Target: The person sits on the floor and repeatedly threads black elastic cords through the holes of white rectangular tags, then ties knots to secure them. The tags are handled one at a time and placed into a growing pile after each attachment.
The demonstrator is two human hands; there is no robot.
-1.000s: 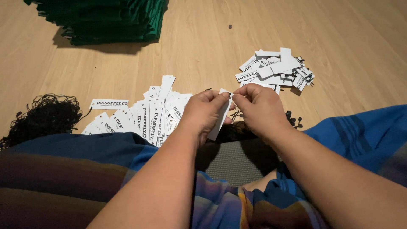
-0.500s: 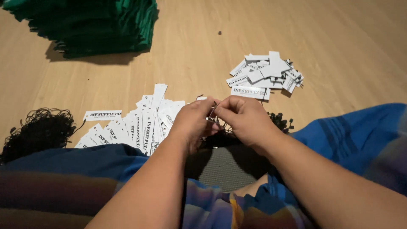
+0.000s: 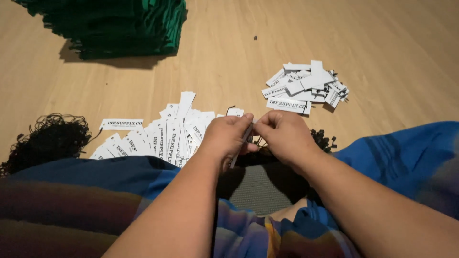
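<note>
**The hands move in close on one white tag**

On the far left, a fuzzy clump of black strings (image 3: 48,141) sits on the wooden floor (image 3: 382,43). It has not moved. Up at the top, a stack of green cloth (image 3: 119,24) waits in the same spot too.

Next comes a big spread of white tags (image 3: 158,136), laid out like a fan. It looks the same as a moment ago.

Now the middle. The left hand (image 3: 224,136) pinches a single white tag (image 3: 241,141), and the tag tips down between the two hands. The right hand (image 3: 284,136) is pressed up next to it, fingertips squeezed shut at the tag's top end. I cannot tell if a string is in there. A second ago the hands sat a bit farther apart; now they touch. So the work on this tag is going on.

Off to the right, a small heap of white tags (image 3: 303,88) lies apart from the hands. It has not grown.
</note>
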